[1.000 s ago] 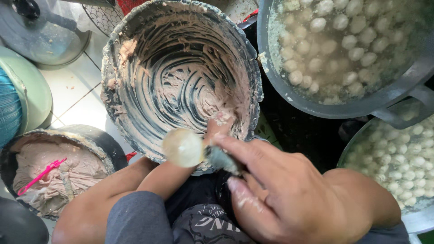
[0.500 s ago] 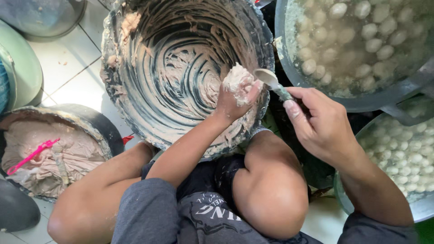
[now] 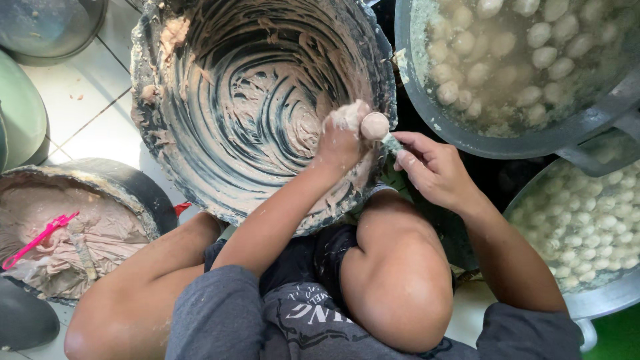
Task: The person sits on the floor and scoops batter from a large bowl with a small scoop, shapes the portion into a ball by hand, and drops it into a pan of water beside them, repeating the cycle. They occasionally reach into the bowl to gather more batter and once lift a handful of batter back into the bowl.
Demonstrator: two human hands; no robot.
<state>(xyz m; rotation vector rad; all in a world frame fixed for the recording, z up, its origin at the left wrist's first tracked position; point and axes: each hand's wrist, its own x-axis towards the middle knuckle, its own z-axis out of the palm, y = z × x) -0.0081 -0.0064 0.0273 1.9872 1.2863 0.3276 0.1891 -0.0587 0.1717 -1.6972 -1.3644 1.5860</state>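
Observation:
My left hand (image 3: 341, 137) is closed around a lump of pale meat paste, held over the near wall of a big dark bucket (image 3: 153, 127) smeared with the same paste. A round ball of paste (image 3: 375, 125) sits at the top of that fist, resting on a spoon (image 3: 387, 138). My right hand (image 3: 430, 167) grips the spoon's handle and holds its bowl against the ball. Both hands meet just above my raised right knee (image 3: 397, 280).
A large pot (image 3: 427, 113) of cloudy water with several pale balls stands at the upper right. Another basin (image 3: 600, 300) of balls is at the right. A bucket (image 3: 133, 193) of pink paste with a pink utensil (image 3: 37, 239) sits at the left on white floor tiles.
My left hand went from holding a finished ball near my lap to the bucket, took a fistful of paste, and squeezed out a new ball. The spoon has come against it.

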